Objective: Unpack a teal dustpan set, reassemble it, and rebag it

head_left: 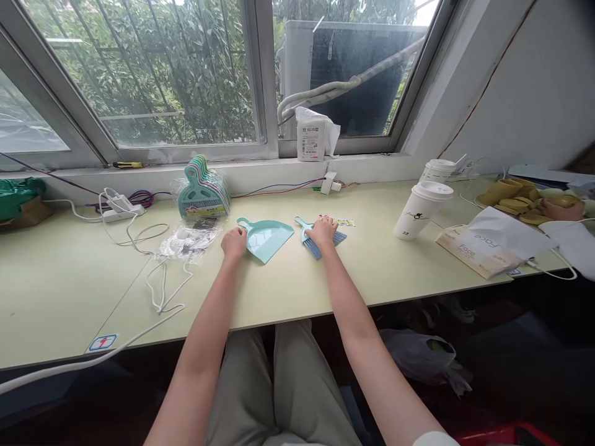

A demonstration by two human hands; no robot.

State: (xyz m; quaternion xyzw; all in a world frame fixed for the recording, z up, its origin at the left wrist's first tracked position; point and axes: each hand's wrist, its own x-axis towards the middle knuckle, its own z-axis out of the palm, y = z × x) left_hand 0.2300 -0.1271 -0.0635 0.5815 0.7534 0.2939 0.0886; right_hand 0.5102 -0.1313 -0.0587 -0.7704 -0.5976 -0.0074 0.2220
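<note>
On the pale green table lies a teal dustpan [269,240], its handle toward the upper left. My left hand [233,241] is closed at the dustpan's left edge, just below the handle. To the right is a small teal brush [312,248] with blue-grey bristles. My right hand [324,232] is on top of it, fingers curled around its body. A small yellow label [344,222] lies just beyond the brush. At the back left stands a wrapped stack of teal dustpan sets [202,189], with crumpled clear plastic [189,241] in front of it.
White cups [418,214] stand at the right, near a tissue pack [481,248] and yellow objects [514,197]. A power strip [121,209] and loose white cables [162,297] lie at the left. A tissue packet [312,139] stands on the sill. The table's front edge [297,319] is near my lap.
</note>
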